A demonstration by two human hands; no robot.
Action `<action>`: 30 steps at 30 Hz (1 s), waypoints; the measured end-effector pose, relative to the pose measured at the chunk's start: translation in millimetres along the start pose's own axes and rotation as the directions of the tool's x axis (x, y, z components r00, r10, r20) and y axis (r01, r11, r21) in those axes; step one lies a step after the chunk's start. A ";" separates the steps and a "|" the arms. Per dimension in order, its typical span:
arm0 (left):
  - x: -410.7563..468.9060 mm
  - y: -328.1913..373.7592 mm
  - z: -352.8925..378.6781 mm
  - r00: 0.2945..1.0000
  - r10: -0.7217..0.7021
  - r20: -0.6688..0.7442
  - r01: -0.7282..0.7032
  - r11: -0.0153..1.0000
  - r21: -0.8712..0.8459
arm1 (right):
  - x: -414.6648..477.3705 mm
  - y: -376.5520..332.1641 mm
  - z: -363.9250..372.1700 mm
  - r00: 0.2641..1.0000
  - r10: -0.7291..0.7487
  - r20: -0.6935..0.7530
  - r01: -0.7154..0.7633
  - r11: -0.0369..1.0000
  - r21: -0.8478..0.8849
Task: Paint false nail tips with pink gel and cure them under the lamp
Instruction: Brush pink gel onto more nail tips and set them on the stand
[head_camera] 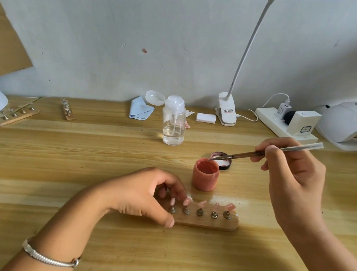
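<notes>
The right hand [291, 165] pinches the brush [260, 153], and its tip is at the rim of the open jar [205, 177]. The left hand [143, 194] grips the holder [207, 222] just in front of the jar, with five pink tips [201, 204] on it. I judge the step is loading gel. Next, the brush must reach one tip without dripping. The lamp [350, 122] stands far right of the jar.

Two hands show: the left hand [143, 195] and the right hand [292, 169]. There is one brush [242, 155], one pink gel jar [205, 177] and one jar lid [224, 163]. Three wooden holders lie out: the near holder [207, 223], the left holder [12, 117] and the back holder [67, 111]. The near holder has five nail tips [201, 204] (one on each peg). There is one clear bottle [174, 123] and one desk lamp [226, 111].
</notes>
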State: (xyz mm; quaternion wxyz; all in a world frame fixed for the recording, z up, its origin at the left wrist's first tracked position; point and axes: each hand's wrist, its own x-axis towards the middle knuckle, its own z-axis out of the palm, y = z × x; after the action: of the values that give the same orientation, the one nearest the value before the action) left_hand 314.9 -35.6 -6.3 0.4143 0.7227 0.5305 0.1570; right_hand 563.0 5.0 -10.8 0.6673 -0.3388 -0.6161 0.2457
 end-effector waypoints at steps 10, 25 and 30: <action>3.5 -9.8 -4.4 0.999 -0.004 -0.045 0.001 0.998 -0.059 | -4.6 2.0 4.0 0.984 0.125 0.130 -0.087 0.959 -0.271; 3.5 -5.0 2.2 0.981 0.144 -0.131 -0.127 0.983 0.132 | -11.7 4.0 8.6 0.956 0.128 0.263 0.020 0.868 -0.497; 1.7 -3.6 1.1 0.970 0.124 -0.209 -0.113 0.992 0.064 | -12.4 4.1 8.7 0.955 0.110 0.274 0.042 0.869 -0.494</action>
State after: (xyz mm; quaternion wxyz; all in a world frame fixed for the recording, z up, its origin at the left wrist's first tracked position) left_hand 314.0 -34.3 -10.1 0.3262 0.7426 0.5316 0.2442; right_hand 553.2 -0.3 -22.0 0.4548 -0.4688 -0.7442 0.1394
